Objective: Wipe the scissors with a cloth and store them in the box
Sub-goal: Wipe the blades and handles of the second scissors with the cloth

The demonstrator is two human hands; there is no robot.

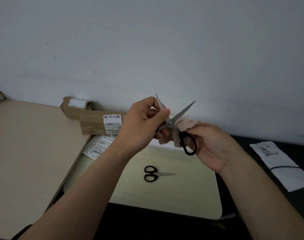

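Forearms enter from the near edge. Left hand point(144, 122) pinches one blade of the open scissors point(169, 123), which are raised above the table point(182, 191). Right hand point(212, 144) grips the cloth point(184, 124) and presses it on the other blade beside the pivot. Second scissors point(153, 174) lie closed on the table, near centre. Box point(95, 124) lies far left by the wall.

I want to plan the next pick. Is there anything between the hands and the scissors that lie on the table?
Nothing visible. The small scissors lie shut and alone on the pale table, below both hands. But the left hand grips the other scissors and the right hand holds the cloth.
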